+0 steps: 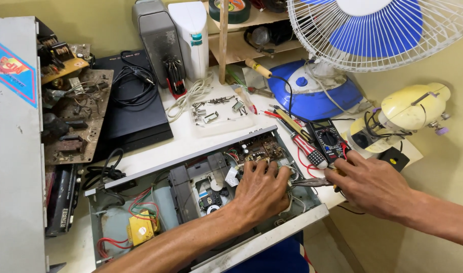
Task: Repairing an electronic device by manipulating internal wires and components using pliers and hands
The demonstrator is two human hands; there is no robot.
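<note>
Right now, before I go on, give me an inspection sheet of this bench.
Surface: white table, crowded.
Job's things: open player chassis, lid off, circuit board and disc mechanism exposed.
Clutter: tray of screws, multimeter, red-handled screwdriver, black box, old boards.
Hands: left hand inside the chassis, fingers bent; right hand holds pliers at the chassis edge.
Cables: red wires in the chassis, black cord coiled on the box, white cord.
Surroundings: blue fan, wooden shelf, yellow wall.
</note>
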